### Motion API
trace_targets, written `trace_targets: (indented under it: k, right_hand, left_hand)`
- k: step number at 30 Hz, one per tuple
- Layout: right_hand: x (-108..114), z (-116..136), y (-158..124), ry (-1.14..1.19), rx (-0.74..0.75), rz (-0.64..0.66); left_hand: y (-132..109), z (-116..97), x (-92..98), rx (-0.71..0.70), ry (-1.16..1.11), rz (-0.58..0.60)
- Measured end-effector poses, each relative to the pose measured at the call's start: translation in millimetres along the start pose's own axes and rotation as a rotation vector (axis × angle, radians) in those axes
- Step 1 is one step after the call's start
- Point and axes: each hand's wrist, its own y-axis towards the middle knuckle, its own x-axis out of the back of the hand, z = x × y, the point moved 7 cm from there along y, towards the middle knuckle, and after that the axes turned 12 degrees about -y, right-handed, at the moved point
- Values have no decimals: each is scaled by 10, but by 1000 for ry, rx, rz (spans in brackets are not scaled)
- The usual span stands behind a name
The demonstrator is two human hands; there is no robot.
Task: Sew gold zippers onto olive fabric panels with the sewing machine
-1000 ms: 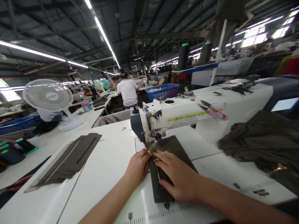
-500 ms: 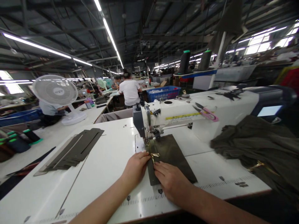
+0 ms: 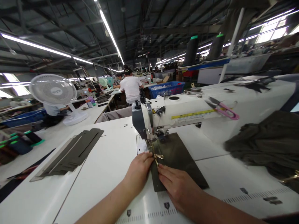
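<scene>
A dark olive fabric panel [image 3: 187, 161] lies flat under the needle area of a white sewing machine [image 3: 182, 109]. Along its left part runs a gold zipper with a metal pull [image 3: 158, 156]. My left hand [image 3: 139, 168] presses the fabric's left edge beside the zipper, fingers together. On the other side of the zipper, my right hand [image 3: 178, 183] rests on the panel with its fingers close together and pointing at the needle. The presser foot [image 3: 151, 141] is over the panel's far end.
Stacked grey-olive pieces [image 3: 72, 152] lie on the left. Beyond them stand a white fan [image 3: 56, 90] and thread spools [image 3: 21, 143]. Pink-handled scissors [image 3: 225, 111] rest on the machine. Bunched dark fabric [image 3: 263, 140] sits at the right. A person in white [image 3: 130, 88] sits ahead.
The view has shifted closer to the machine, so the machine, scissors and bunched fabric appear larger and farther right. Both hands keep their places beside the zipper, whose pull has tilted slightly.
</scene>
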Motion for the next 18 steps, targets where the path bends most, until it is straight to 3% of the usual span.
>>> trace_targets:
  k: [7, 12, 18]
  right_hand:
    - [-76, -121, 112, -19, 1, -4]
    - [-168, -185, 144, -39, -3, -7]
    - [39, -303, 196, 238, -145, 126]
  left_hand:
    - [131, 97, 3, -6, -6, 24]
    - [171, 250, -80, 75, -28, 60]
    - [176, 241, -68, 124, -64, 178]
